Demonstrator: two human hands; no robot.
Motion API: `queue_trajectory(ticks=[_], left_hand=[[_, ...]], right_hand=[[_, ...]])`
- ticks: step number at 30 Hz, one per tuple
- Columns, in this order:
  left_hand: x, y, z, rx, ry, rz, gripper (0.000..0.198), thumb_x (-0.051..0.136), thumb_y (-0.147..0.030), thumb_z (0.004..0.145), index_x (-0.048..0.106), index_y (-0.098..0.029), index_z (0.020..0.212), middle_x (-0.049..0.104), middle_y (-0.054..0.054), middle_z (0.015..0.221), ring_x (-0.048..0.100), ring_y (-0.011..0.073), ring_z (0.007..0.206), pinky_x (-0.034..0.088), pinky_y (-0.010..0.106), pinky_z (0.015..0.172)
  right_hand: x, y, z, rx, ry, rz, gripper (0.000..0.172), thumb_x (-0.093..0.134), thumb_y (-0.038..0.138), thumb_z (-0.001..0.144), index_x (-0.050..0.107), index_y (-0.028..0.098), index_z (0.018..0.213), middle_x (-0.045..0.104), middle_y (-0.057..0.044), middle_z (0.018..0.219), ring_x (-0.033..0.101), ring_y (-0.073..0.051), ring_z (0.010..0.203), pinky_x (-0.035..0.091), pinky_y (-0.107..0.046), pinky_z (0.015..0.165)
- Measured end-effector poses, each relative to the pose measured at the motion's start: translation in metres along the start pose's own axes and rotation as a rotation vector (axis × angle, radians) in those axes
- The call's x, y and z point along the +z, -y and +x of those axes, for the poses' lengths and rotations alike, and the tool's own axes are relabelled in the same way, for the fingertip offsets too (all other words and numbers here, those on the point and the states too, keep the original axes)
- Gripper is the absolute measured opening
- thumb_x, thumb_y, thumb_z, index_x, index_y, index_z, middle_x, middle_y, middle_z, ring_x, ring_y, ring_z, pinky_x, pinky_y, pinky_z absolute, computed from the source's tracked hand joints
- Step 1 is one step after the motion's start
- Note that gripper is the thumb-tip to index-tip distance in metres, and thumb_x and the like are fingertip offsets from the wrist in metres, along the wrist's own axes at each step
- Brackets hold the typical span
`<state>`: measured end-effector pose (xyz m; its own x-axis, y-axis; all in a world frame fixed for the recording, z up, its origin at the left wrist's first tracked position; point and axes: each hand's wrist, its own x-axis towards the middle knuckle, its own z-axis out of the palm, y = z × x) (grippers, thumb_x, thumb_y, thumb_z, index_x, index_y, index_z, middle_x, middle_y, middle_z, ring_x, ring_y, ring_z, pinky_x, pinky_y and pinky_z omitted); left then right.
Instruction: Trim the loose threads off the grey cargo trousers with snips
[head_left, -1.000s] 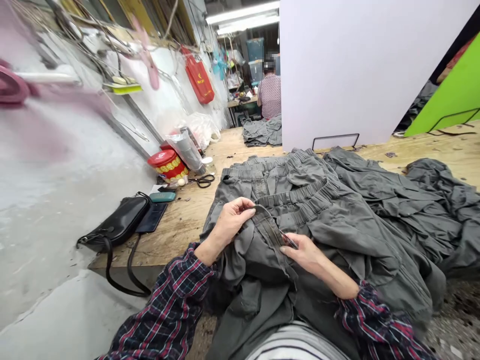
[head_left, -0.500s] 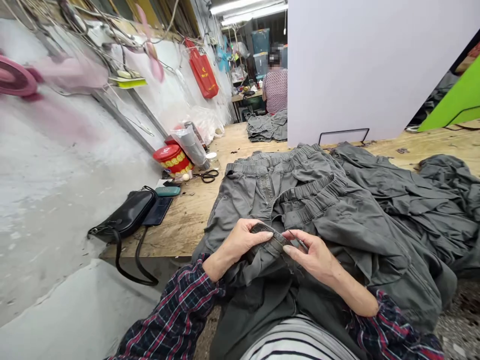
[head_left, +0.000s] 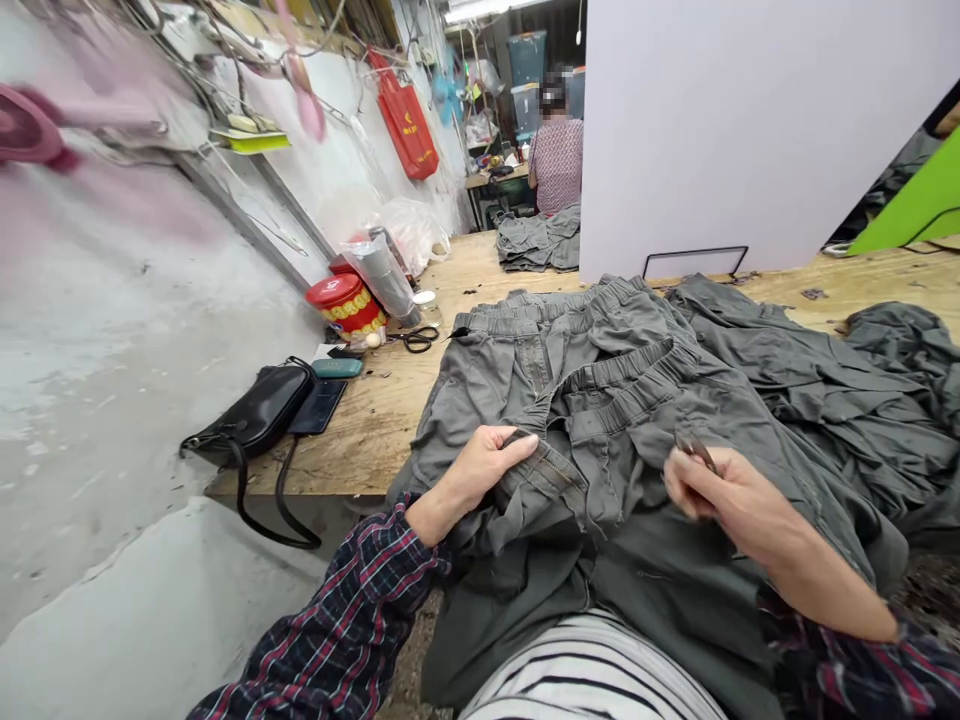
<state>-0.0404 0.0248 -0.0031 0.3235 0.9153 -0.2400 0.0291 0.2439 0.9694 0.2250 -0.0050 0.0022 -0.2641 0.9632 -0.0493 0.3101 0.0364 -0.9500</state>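
Observation:
Grey trousers [head_left: 637,420] with an elastic waistband lie across the wooden table edge and my lap. My left hand [head_left: 480,468] pinches the waistband corner beside the zip fly, fingers closed on the cloth. My right hand [head_left: 720,495] hovers over the trousers further right, fingers closed round a small metal tool [head_left: 697,452], probably thread snips, with its tip sticking up. Both sleeves are red and dark plaid.
More grey garments [head_left: 862,380] are heaped at right. A black shoulder bag [head_left: 259,420], a phone, a red tin [head_left: 346,305], scissors [head_left: 414,340] and a plastic bag line the left wall. A white panel [head_left: 750,130] stands behind; another person [head_left: 559,160] works far back.
My right hand has pulled away to the right from the zip area with the small tool. My left hand keeps its hold on the waistband.

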Motion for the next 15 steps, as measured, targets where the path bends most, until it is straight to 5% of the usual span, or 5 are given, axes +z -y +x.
queue_trajectory(ticks=[3,6,9,11,15], left_hand=[[0.002,-0.002,0.004,0.008,-0.004,0.063,0.036,0.057,-0.047,0.076,0.058,-0.012,0.068,0.062,0.001,0.062,0.052,0.0102,0.053,0.042,0.022,0.054],[-0.007,-0.011,0.007,0.177,-0.003,0.490,0.035,0.049,-0.044,0.082,0.058,-0.013,0.069,0.061,0.000,0.063,0.052,0.0110,0.056,0.039,0.021,0.055],[-0.035,-0.025,0.016,0.419,-0.019,1.230,0.025,0.050,-0.035,0.084,0.063,-0.015,0.076,0.062,0.002,0.063,0.055,0.0131,0.058,0.037,0.022,0.057],[-0.055,-0.031,0.025,0.453,0.018,1.625,0.021,0.050,-0.029,0.085,0.063,-0.015,0.076,0.061,0.004,0.060,0.055,0.0147,0.055,0.036,0.024,0.056],[-0.064,-0.024,0.041,0.497,0.107,1.876,0.018,0.047,-0.019,0.085,0.061,-0.014,0.075,0.062,0.008,0.068,0.058,0.0176,0.062,0.041,0.026,0.058]], right_hand=[[0.003,-0.010,-0.012,0.042,0.255,-0.062,0.037,0.050,0.048,0.081,0.057,0.017,0.063,0.056,-0.001,0.058,0.050,-0.011,0.056,0.038,-0.022,0.055],[0.016,-0.026,-0.017,0.050,0.205,-0.276,0.020,0.053,0.037,0.080,0.062,0.019,0.079,0.063,0.000,0.077,0.055,-0.014,0.073,0.041,-0.024,0.067],[0.023,-0.038,-0.019,0.073,0.148,-0.467,0.016,0.053,0.033,0.079,0.062,0.021,0.086,0.064,0.000,0.083,0.057,-0.016,0.077,0.041,-0.026,0.071],[0.026,-0.040,-0.022,0.041,0.121,-0.517,0.019,0.054,0.029,0.077,0.061,0.023,0.094,0.064,-0.001,0.094,0.057,-0.017,0.085,0.041,-0.027,0.076],[0.041,-0.043,-0.026,-0.004,0.158,-0.527,0.031,0.053,0.021,0.076,0.058,0.023,0.107,0.058,-0.005,0.110,0.057,-0.018,0.097,0.041,-0.026,0.085]])
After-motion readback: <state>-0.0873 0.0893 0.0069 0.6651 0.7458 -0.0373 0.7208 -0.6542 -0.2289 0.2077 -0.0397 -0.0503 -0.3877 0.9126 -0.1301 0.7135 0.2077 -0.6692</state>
